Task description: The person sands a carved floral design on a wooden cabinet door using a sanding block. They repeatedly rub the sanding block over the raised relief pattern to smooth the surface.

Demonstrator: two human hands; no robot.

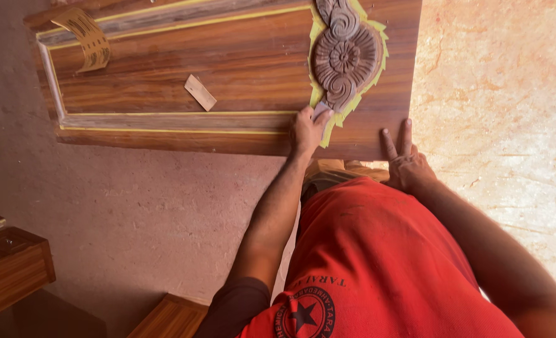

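Our left hand [308,128] pinches a small grey sandpaper scrap [321,111] just below the round carved wooden rosette [345,56]; our right hand [403,164] lies flat, fingers apart, on the brown wooden door panel [228,69], with a small flat wood offcut [200,92] well to the left.

Workshop floor, dim at left and sunlit at right.
Reddish-brown dusty floor [121,206]; bright pale mottled stone patch [497,106] at right; brown striped wooden furniture pieces [12,266] at lower left, another [168,319] near bottom centre.

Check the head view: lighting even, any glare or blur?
Head view: uneven, the floor at right is bright and washed out, while the left side sits in dim reddish shade; the wooden panel and carved ornament are sharp; left hand and right hand show no motion blur; no hard glare on the wood.
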